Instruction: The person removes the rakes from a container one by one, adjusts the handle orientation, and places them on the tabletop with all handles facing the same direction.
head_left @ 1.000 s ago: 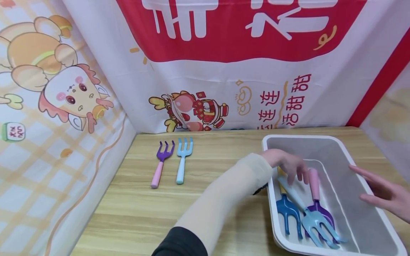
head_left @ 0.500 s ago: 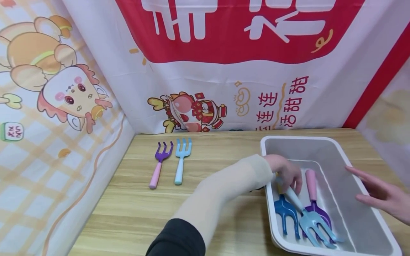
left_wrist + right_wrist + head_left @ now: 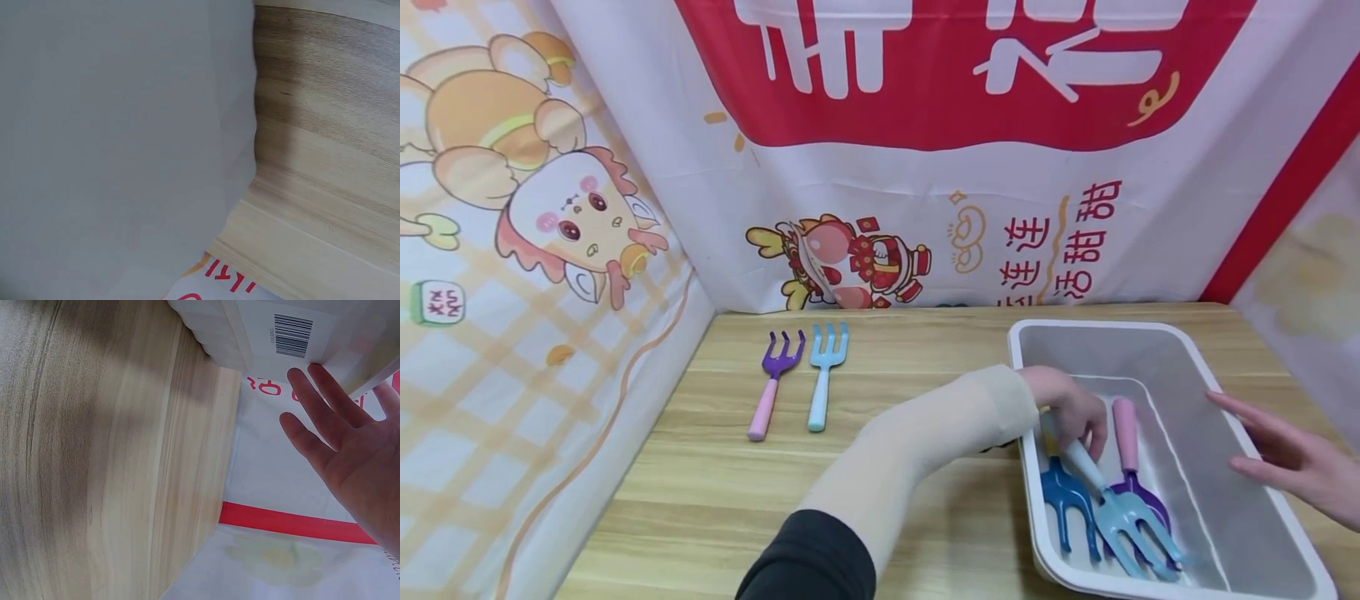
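Observation:
In the head view my left hand (image 3: 1072, 410) reaches over the near-left rim into a grey-white plastic bin (image 3: 1198, 348). Its fingers grip the handle of a light blue hand fork (image 3: 1126, 518). Beneath and beside that fork lie a dark blue hand fork (image 3: 1064, 492) with a yellow handle and a purple hand fork (image 3: 1126, 433) with a pink handle. My right hand (image 3: 1300, 458) rests at the bin's right rim, fingers extended. The right wrist view shows its straight fingers (image 3: 322, 415) against the bin's outer wall, near a barcode label. Only bin wall (image 3: 119, 144) and table appear in the left wrist view.
On the wooden table (image 3: 715, 508), left of the bin, lie a purple hand fork (image 3: 773, 379) with a pink handle and a light blue hand fork (image 3: 823, 375), side by side. Printed cloth walls (image 3: 670, 192) stand behind and on both sides.
My left hand has moved left and down inside the bin and taken hold of the light blue fork's handle, and that fork has shifted slightly. My right hand stays at the rim.

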Tool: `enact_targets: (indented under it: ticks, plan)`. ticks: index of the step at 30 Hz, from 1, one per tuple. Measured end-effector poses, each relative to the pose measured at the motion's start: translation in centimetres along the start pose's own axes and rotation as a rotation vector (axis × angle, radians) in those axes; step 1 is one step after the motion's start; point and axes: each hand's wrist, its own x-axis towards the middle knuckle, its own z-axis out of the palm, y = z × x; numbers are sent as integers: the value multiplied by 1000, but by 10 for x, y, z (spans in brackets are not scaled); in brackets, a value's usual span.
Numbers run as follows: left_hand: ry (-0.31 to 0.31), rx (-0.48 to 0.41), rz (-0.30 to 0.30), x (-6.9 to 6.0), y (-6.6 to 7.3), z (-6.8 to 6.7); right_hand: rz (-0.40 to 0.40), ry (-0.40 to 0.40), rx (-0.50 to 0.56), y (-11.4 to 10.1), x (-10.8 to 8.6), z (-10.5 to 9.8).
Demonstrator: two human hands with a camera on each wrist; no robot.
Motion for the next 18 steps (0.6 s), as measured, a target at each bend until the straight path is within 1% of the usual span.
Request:
enact_targets:
  ticks: [2,3,4,6,7,8,11,13,14,16,18]
  plan:
    - [-13,6,18,1,-3,-4,17,-7,-19,-1,1,-1]
    - [-15,6,25,4,-4,-6,24,-13,-26,-2,1,-1]
    - [-21,-4,35,5,-7,-8,31,-19,-33,-3,1,-1]
    - [-36,-43,67,28,-20,-9,33,-22,-40,-5,2,-1]
    - [-35,-62,74,33,-23,-10,32,-22,-43,-6,2,-1]
    - [-31,-71,89,32,-26,-12,31,-22,-44,-6,2,-1]
    - [-7,-139,123,16,-30,-17,16,-10,-44,-5,2,0]
    - [27,-144,156,-18,-23,-21,-11,9,-36,-4,1,0]
    - [40,-145,186,-28,-22,-22,-25,17,-32,-3,1,0]
    - [71,-141,239,-38,-23,-25,-63,32,-20,0,1,0]
    - [104,-139,299,-43,-26,-25,-97,36,-4,2,0,0]
